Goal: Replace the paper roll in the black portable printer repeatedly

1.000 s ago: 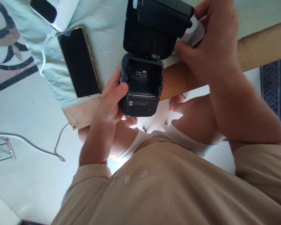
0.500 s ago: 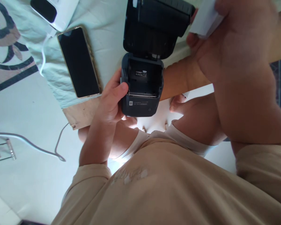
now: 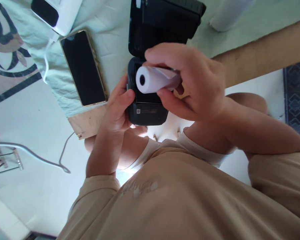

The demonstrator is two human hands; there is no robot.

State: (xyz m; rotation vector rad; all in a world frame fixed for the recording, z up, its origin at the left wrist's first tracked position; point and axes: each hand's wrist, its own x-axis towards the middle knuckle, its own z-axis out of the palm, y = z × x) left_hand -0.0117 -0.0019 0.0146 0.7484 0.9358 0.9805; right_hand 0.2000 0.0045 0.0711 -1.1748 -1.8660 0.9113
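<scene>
A small black label printer stands with its lid swung up, held by my left hand with the thumb over its left edge. Between the thumb and fingers of my right hand is a white paper roll with a dark round hole at its end. The roll is tilted over the printer's paper compartment and hides most of it. Whether the roll touches the inside, I cannot tell.
A dark-screened phone lies left of the printer on the pale green cloth. Beyond it is a white device with a dark display and a white cable. A white cylinder stands at the upper right. A wooden edge borders the cloth.
My right hand has come from the upper right down to the printer, bringing the paper roll over the compartment. The white cylinder at the upper right is now uncovered. My left hand keeps its hold.
</scene>
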